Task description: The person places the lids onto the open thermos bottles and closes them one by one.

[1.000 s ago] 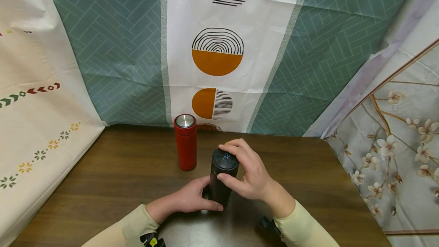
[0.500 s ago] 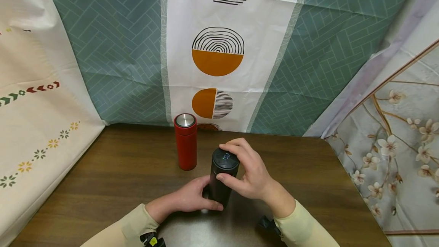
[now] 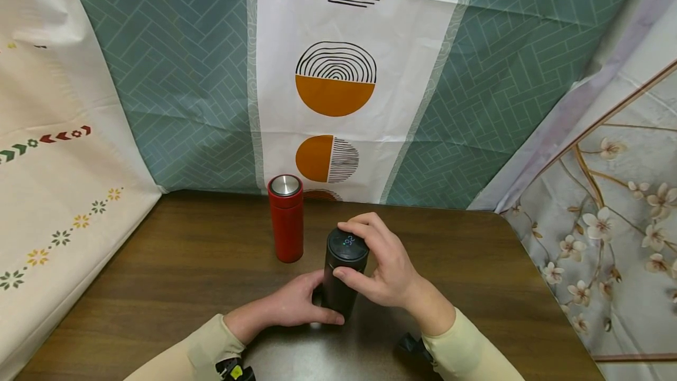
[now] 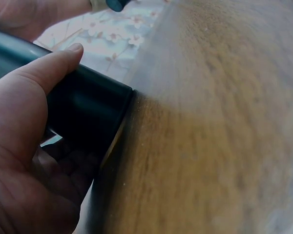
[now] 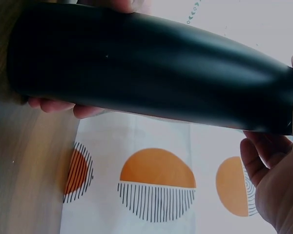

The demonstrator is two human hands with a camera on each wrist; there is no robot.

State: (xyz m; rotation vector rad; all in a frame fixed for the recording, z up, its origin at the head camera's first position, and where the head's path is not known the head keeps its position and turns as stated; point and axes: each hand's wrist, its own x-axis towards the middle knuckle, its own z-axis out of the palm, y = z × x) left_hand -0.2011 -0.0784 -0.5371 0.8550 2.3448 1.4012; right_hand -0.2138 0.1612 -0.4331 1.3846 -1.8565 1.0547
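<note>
A black thermos flask (image 3: 338,290) stands upright on the wooden table, small digits lit on its round lid (image 3: 347,246). Low on its body, my left hand (image 3: 298,303) grips it from the left, thumb across the front; the left wrist view shows the thumb (image 4: 63,66) on the black side and the fingers curled beneath. My right hand (image 3: 383,260) holds the lid from the right, thumb in front and fingers over the far rim. Seen from the right wrist, the flask body (image 5: 151,63) stretches between both hands.
Behind and to the left stands a red thermos flask (image 3: 287,225) with a silver-topped lid. The wooden table (image 3: 174,263) meets a patterned cloth (image 3: 195,104) at its back edge. Cloths also hang at the left and right sides.
The hands and both flasks hold the same places. Only the lit digits on the black lid look slightly different; the view has barely shifted.
</note>
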